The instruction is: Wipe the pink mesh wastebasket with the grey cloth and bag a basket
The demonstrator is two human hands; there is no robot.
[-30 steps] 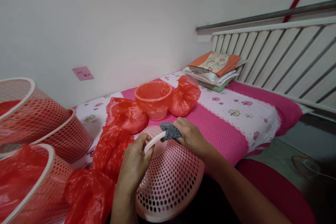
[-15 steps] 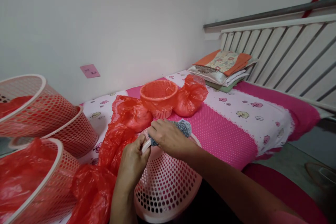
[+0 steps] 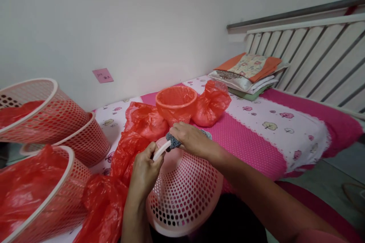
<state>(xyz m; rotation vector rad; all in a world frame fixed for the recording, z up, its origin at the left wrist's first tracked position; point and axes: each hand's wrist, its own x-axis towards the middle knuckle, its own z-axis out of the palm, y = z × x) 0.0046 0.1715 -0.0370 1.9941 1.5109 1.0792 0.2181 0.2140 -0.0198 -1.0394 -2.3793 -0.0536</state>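
A pale pink plastic basket [image 3: 185, 188] with round holes rests against my lap, tilted, its rim toward the bed. My left hand [image 3: 144, 167] is closed on the white-pink rim [image 3: 162, 150] at the basket's left. Bunched under my right hand [image 3: 189, 138] is a blue-grey knitted cloth [image 3: 173, 142], wrapped over the rim a little to the right of my left hand. Part of the cloth is hidden by my fingers. Just beyond stands another basket [image 3: 176, 100] lined with a red plastic bag, with bag ends [image 3: 212, 104] puffed out beside it.
Several pink baskets [image 3: 82, 140] lie tilted at the left, red bags in some. Loose red plastic bags [image 3: 105, 201] lie beside them. The bed's pink-and-white sheet [image 3: 256, 148] reaches to a white slatted rail [image 3: 313, 57]. Folded bedding [image 3: 248, 70] sits at its far corner.
My right hand and the cloth have moved slightly along the rim, baring more of it beside my left hand. The basket has tipped a little, and the view has shifted left.
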